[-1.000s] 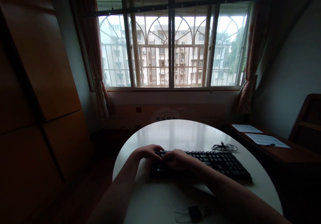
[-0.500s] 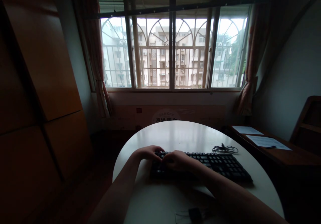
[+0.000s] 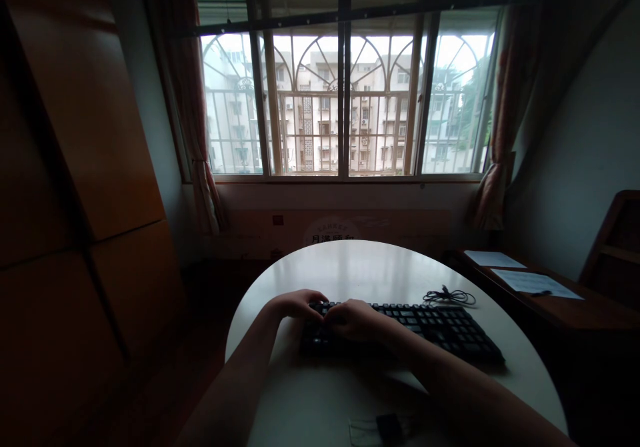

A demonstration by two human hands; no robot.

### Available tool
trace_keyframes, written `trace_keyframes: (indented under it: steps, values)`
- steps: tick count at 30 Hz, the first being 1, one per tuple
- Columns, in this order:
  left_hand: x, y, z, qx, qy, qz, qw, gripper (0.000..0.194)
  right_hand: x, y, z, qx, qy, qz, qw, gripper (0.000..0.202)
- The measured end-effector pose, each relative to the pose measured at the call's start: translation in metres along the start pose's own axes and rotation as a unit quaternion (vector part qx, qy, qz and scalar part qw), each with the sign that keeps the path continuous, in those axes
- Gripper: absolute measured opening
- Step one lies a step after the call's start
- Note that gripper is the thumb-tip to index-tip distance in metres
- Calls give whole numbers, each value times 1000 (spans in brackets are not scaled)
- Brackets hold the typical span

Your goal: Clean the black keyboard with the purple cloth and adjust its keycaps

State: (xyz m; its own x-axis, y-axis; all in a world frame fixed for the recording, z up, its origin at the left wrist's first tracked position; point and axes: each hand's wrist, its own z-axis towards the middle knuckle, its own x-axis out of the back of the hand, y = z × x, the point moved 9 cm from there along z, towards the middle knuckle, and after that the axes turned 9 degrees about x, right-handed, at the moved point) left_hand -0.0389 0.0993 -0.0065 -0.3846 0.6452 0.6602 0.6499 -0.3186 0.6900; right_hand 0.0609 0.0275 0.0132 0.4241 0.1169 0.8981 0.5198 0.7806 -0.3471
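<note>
A black keyboard [image 3: 440,330] lies on the round white table, its cable [image 3: 450,296] bundled behind its right part. At the keyboard's far left corner, my left hand [image 3: 299,304] curves its fingers over the back edge, with the thumb close to the keys. My right hand [image 3: 353,320] is closed above the left keys, fingers curled and pressed together. The two hands nearly meet. Whatever the right fingertips hold, if anything, is hidden by the hand and the dim light.
Near the front of the white table [image 3: 300,400] lies a small dark block [image 3: 389,427] with thin pale lines beside it. Papers [image 3: 537,283] and a pen lie on a brown side table [image 3: 595,310] at the right. A wooden cabinet [image 3: 85,133] stands left.
Almost nothing differs. Both hands stay at the left end of the keyboard, and the view has shifted very slightly.
</note>
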Motion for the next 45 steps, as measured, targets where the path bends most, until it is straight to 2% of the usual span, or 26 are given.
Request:
trace_keyframes:
  steps: [15, 22, 31, 35, 45]
  values:
    - [0, -1, 1, 3, -3, 7, 1000, 65, 0, -1, -1, 12, -18, -8, 1000, 31]
    - [0, -2, 1, 15, -1, 7, 1000, 66, 1, -1, -2, 17, -8, -3, 1000, 31]
    - [-1, -4, 4, -7, -2, 6, 1000, 66, 1, -2, -2, 9, -25, -24, 999, 35]
    - [-1, -4, 3, -7, -5, 1, 1000, 65, 3, -4, -2, 24, -28, -22, 999, 36]
    - [2, -5, 4, 2, 10, 25, 1000, 66, 7, -7, -3, 11, -55, -26, 998, 33]
